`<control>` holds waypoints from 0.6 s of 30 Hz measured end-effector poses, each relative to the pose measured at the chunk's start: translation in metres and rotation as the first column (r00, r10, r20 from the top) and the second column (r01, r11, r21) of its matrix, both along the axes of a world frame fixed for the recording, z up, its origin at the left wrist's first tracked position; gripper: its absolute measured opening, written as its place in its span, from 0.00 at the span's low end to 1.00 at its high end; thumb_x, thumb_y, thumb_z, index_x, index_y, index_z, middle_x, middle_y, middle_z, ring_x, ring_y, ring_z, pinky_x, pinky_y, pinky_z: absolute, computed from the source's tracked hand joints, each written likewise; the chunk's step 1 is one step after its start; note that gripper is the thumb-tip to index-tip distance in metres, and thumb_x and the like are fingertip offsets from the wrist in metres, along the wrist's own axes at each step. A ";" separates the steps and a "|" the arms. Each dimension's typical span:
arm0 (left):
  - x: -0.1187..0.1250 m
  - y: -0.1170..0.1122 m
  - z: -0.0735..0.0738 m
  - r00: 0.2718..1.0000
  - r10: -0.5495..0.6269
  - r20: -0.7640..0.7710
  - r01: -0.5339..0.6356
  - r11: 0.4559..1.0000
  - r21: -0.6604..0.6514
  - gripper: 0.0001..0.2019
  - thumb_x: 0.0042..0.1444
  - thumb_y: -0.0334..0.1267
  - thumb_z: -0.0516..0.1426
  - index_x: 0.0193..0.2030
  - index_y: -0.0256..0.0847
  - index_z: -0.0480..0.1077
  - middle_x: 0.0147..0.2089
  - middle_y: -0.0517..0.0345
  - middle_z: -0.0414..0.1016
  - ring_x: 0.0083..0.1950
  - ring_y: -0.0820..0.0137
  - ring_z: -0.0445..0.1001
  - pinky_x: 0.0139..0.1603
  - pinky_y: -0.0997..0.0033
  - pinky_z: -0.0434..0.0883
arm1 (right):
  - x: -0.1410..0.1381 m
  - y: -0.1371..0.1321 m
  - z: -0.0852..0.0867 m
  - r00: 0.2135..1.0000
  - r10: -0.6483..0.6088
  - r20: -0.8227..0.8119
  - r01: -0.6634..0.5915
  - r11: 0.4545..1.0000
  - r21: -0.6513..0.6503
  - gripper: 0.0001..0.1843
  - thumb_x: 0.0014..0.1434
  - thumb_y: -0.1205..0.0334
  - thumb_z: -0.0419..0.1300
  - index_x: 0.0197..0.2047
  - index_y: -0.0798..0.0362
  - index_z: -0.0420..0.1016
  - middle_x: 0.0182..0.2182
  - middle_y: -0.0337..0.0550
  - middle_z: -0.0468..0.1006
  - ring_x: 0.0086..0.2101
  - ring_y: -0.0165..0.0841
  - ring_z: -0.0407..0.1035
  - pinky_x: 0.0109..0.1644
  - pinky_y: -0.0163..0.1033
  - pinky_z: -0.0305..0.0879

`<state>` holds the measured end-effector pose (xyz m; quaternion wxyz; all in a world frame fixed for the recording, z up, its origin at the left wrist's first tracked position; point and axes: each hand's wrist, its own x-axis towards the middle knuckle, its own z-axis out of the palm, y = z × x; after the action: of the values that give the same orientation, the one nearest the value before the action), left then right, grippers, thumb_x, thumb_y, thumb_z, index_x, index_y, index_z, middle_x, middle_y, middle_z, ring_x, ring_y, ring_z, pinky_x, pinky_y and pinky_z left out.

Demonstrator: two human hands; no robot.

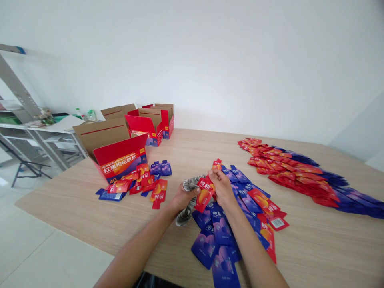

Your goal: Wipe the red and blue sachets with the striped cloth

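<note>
A red sachet (204, 195) with an orange print is held up over the table between my two hands. My left hand (182, 197) is closed, its thumb against the sachet's left edge, and a grey striped cloth (183, 218) is bunched in it. The fingers of my right hand (222, 187) pinch the sachet's upper right end. Below and around my hands lie overlapping blue sachets (222, 229). Several red sachets (267, 203) lie just right of my right forearm. Another red sachet's tip (216, 163) shows behind my right hand.
At the left stands an open red carton (120, 162), with more open cartons (147, 126) behind it. A mixed sachet pile (144, 180) lies in front. Long rows of red and blue sachets (300, 176) cover the right side. A white desk (60, 128) stands beyond the wooden table (75, 212).
</note>
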<state>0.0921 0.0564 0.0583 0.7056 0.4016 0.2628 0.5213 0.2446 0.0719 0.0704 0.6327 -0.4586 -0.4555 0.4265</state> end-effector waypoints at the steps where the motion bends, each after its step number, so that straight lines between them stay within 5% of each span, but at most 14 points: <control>1: 0.001 0.000 -0.001 1.000 0.008 -0.006 -0.008 1.000 0.014 0.21 0.34 0.43 0.76 0.37 0.38 0.82 0.36 0.52 0.84 0.36 0.60 0.80 0.42 0.64 0.75 | -0.002 0.000 0.000 1.000 -0.016 -0.005 0.016 1.000 0.008 0.27 0.50 0.33 0.68 0.36 0.48 0.69 0.24 0.35 0.72 0.22 0.31 0.65 0.27 0.37 0.66; 6: 0.001 0.003 -0.009 0.993 0.116 -0.011 -0.116 0.993 -0.025 0.21 0.35 0.41 0.76 0.37 0.36 0.81 0.35 0.52 0.83 0.35 0.63 0.79 0.41 0.66 0.75 | -0.011 -0.004 0.000 0.988 -0.152 0.034 0.150 0.987 0.065 0.29 0.57 0.29 0.59 0.39 0.48 0.69 0.24 0.36 0.71 0.24 0.32 0.63 0.28 0.37 0.62; 11: -0.003 0.011 -0.014 0.976 0.219 0.009 -0.217 0.970 -0.108 0.20 0.39 0.45 0.74 0.38 0.38 0.80 0.34 0.53 0.83 0.36 0.59 0.81 0.42 0.63 0.76 | -0.018 -0.017 0.006 0.873 -0.190 0.449 0.107 0.973 0.204 0.26 0.62 0.33 0.56 0.29 0.49 0.67 0.22 0.35 0.66 0.26 0.32 0.59 0.30 0.38 0.55; 18: -0.005 0.006 -0.008 0.996 0.012 0.083 -0.001 0.992 -0.129 0.23 0.43 0.45 0.73 0.46 0.37 0.79 0.39 0.49 0.84 0.47 0.53 0.82 0.52 0.58 0.76 | -0.028 -0.016 0.001 0.890 -0.152 0.429 0.074 0.978 0.194 0.32 0.65 0.29 0.45 0.23 0.47 0.54 0.19 0.33 0.58 0.24 0.32 0.55 0.28 0.38 0.52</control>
<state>0.0867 0.0625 0.0502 0.7386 0.3323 0.2674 0.5221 0.2165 0.0561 0.0712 0.5738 -0.5127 -0.5947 0.2329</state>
